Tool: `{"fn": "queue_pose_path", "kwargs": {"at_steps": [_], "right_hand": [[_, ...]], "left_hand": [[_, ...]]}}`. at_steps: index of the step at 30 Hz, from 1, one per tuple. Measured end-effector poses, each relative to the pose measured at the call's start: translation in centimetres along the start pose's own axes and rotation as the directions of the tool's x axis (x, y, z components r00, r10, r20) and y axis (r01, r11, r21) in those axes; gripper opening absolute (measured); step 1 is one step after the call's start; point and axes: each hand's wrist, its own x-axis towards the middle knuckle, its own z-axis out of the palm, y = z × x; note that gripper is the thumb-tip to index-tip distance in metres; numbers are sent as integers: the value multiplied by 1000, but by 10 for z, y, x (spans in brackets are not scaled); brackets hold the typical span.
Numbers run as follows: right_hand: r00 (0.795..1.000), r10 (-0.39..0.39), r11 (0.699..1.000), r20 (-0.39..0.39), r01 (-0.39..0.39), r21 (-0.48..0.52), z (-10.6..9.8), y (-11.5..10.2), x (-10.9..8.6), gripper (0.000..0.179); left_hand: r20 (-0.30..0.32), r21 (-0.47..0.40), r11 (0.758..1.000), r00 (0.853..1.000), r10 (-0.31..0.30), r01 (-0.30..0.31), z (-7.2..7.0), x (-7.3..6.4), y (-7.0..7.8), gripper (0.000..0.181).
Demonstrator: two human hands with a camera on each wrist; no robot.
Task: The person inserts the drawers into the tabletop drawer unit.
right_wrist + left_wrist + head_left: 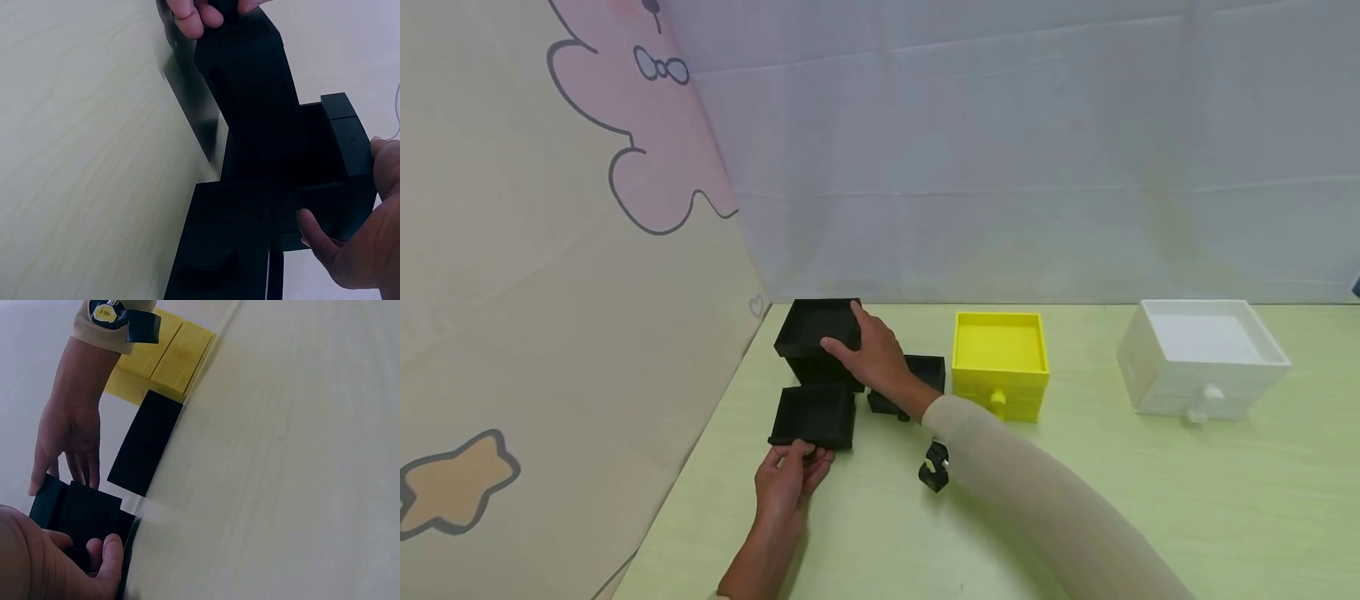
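Note:
A small black cabinet [820, 321] with a shallow tray top stands near the back left of the table. My right hand [876, 350] grips its right side, thumb near the top rim. Before it, a black drawer [812, 417] has its inner end at the cabinet's open front, as the right wrist view shows. My left hand [786, 483] pinches the drawer's front knob [78, 556] between thumb and fingers. A second black drawer [927, 375] sits on the table right of the cabinet, partly hidden by my right wrist.
To the right stands a yellow cabinet [1000, 367] with a round knob. Farther right is a white cabinet [1202, 358] with two knobs. A pale cloth wall [1037, 167] rises behind the table [880, 533], and a printed wall [587, 317] borders its left side.

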Motion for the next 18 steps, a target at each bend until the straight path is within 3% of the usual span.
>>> {"fn": "queue_pose_path", "kwargs": {"at_steps": [13, 18], "right_hand": [[1000, -8, 1000, -7, 8, 8, -1, 0, -1, 80], [1000, -7, 1000, -16, 7, 3, -2, 0, -1, 80]], "left_hand": [[4, 29, 1000, 1000, -6, 6, 1, 10, 2, 11], [3, 66, 998, 1000, -12, 12, 3, 14, 2, 3]]}}
